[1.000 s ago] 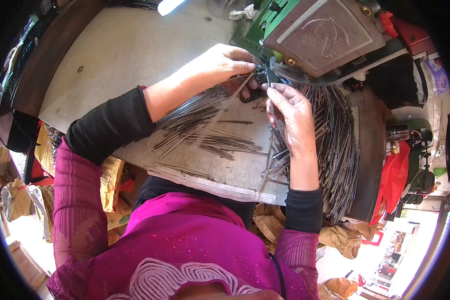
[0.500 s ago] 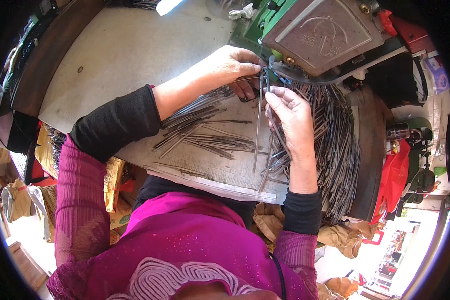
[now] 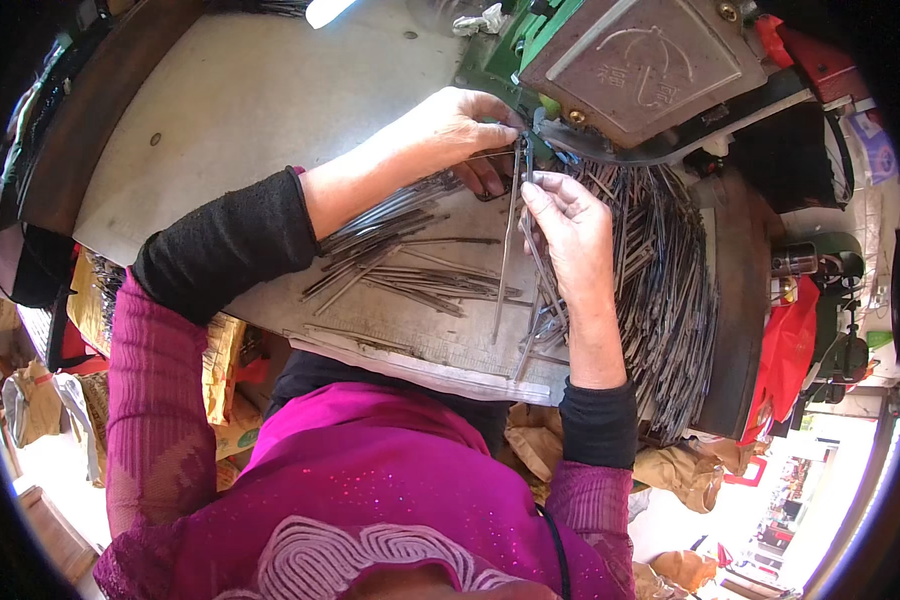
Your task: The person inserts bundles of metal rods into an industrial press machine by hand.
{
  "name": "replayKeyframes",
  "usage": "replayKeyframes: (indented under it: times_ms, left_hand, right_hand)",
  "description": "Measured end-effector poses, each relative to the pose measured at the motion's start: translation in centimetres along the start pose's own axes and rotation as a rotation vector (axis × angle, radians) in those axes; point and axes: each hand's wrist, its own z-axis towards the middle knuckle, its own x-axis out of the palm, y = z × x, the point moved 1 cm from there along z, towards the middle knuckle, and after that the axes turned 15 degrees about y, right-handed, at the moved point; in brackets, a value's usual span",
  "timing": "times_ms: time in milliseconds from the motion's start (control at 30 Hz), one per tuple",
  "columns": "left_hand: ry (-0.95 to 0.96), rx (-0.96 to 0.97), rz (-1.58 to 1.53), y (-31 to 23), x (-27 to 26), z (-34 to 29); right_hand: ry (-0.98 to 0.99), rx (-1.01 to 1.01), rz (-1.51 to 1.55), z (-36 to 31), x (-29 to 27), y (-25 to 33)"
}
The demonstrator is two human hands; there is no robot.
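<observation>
My left hand [image 3: 462,130] reaches across the bench and pinches the top end of a thin metal rod [image 3: 507,255] right under the nose of a green machine [image 3: 610,70]. My right hand [image 3: 567,225] holds the same rod a little lower, with a few more thin rods fanning down from its palm. The rod hangs nearly upright over the grey bench top [image 3: 260,90]. A loose pile of the same dark rods [image 3: 400,265] lies on the bench under my left forearm.
A large heap of dark metal rods [image 3: 665,290] fills the bench's right side. The machine has a grey embossed cover plate [image 3: 635,55]. Red cloth [image 3: 785,355] hangs at the right. Brown paper bags [image 3: 685,465] and sacks lie on the floor below the bench.
Both hands have shifted slightly up toward the machine's nose, and the rod between them has swung from slanted to nearly upright.
</observation>
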Motion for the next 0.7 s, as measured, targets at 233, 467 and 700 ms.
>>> replayKeyframes:
  times_ms: [233, 467, 700]
  left_hand:
    - [0.003, -0.165, 0.279, -0.5, -1.0, -0.4]
    - [-0.048, -0.102, 0.322, -1.1, -0.2, -1.0]
    - [0.014, -0.076, 0.384, -1.1, -0.3, -1.0]
  right_hand:
    - [0.079, 0.075, 0.212, 0.2, -0.3, 0.3]
    - [0.335, 0.165, 0.252, -0.2, 0.0, 1.0]
    - [0.537, 0.233, 0.165, -0.6, 1.0, 1.5]
